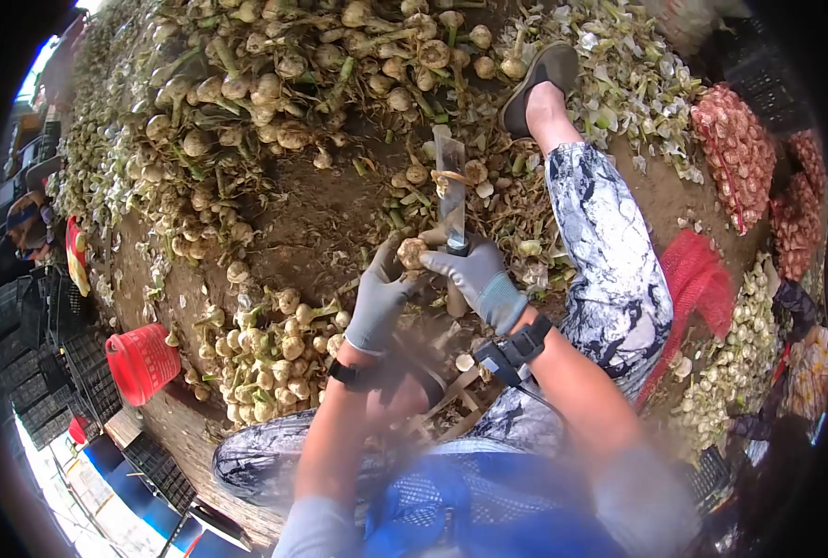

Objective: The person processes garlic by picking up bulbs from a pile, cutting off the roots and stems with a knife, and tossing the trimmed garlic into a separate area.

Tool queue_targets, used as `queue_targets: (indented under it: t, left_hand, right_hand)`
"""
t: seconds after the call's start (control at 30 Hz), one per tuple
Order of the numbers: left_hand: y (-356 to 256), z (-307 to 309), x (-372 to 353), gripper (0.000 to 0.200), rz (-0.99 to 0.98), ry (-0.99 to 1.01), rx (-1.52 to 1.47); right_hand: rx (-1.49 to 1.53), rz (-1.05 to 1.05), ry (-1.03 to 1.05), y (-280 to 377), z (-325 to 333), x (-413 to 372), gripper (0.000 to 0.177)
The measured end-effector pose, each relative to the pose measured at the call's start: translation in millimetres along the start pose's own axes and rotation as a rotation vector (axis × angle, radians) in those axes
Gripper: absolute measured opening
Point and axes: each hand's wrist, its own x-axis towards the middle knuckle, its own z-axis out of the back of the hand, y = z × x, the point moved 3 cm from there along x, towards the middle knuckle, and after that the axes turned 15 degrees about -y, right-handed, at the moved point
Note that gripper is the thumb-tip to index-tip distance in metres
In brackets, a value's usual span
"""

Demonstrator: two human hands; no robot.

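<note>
A garlic bulb (412, 253) with dry roots sits between my two gloved hands. My left hand (380, 299), in a grey glove, has its fingers curled round the bulb's near side. My right hand (477, 281), also gloved, is closed round the handle of a knife (452, 195), and its thumb reaches the bulb. The broad blade points away from me, with a pale dry strip lying across it. A stalk (448, 229) lies beside the blade close to the bulb. My right fingers partly hide the handle.
A large heap of garlic with stalks (274, 84) lies ahead. Trimmed bulbs (279, 358) are piled left of my legs, near a red bucket (142, 363). Filled mesh sacks (735, 153), a red net (698, 279) and more garlic (726, 381) lie right. Black crates (88, 372) stand left.
</note>
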Motion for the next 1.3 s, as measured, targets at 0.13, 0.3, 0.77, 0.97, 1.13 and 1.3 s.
queue_targets:
  t: [0.13,0.3,0.77,0.97,1.13,1.3]
  left_hand:
    - [-2.7,4.4,-20.1,0.054,0.026,-0.031,-0.188]
    - [-5.9,16.1,-39.4,0.048,-0.041,-0.015,0.11]
    - [-29.2,28.3,-42.2,0.042,-0.307,-0.048,0.618]
    - [-48.6,11.5,-70.9,0.04,-0.426,-0.103,0.409]
    - [-40.4,10.8,-76.4,0.027,-0.938,0.027,1.223]
    - [-60.7,53.8,-106.7,0.026,-0.975,-0.255,1.285]
  right_hand:
    - [-0.049,0.094,0.115,8.5,9.4,-16.4,0.029]
    - [-0.984,0.857,0.076,45.1,16.4,-57.7,0.024]
    - [-1.164,0.818,0.031,21.4,12.3,-42.2,0.026]
    - [-1.097,0.401,0.033,24.8,23.3,-23.4,0.016]
    - [-0.994,0.597,0.267,46.3,3.1,-51.9,0.02]
    - [-1.55,0.269,0.258,25.9,38.4,-14.7,0.023]
